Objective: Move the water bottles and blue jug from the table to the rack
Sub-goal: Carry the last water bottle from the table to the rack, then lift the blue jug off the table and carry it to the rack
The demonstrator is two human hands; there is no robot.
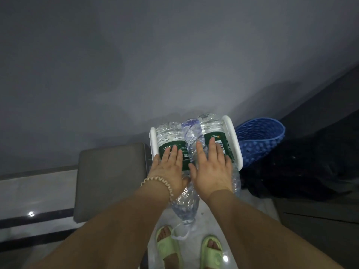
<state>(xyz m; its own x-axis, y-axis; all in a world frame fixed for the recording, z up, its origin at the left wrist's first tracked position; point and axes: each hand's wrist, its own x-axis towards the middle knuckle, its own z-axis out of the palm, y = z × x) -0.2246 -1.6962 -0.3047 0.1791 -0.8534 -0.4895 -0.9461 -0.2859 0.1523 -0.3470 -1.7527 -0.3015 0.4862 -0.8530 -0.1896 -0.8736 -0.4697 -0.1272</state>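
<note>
Three clear plastic water bottles lie side by side on a white rack (232, 136) against the grey wall. The left bottle (167, 134) and the right bottle (211, 126) have green labels. The middle bottle (192, 131) is plain, and its neck end sticks out toward me over the floor. My left hand (167, 168) lies flat on the left bottle's label with its fingers spread. My right hand (212, 168) lies flat across the middle and right bottles. Neither hand is wrapped around a bottle. No blue jug is in sight.
A blue perforated basket (260, 139) leans just right of the rack, above a dark heap (291, 171) on the floor. A grey padded surface (111, 179) stands left of the rack. My feet in green slippers (169, 249) are on the pale floor below.
</note>
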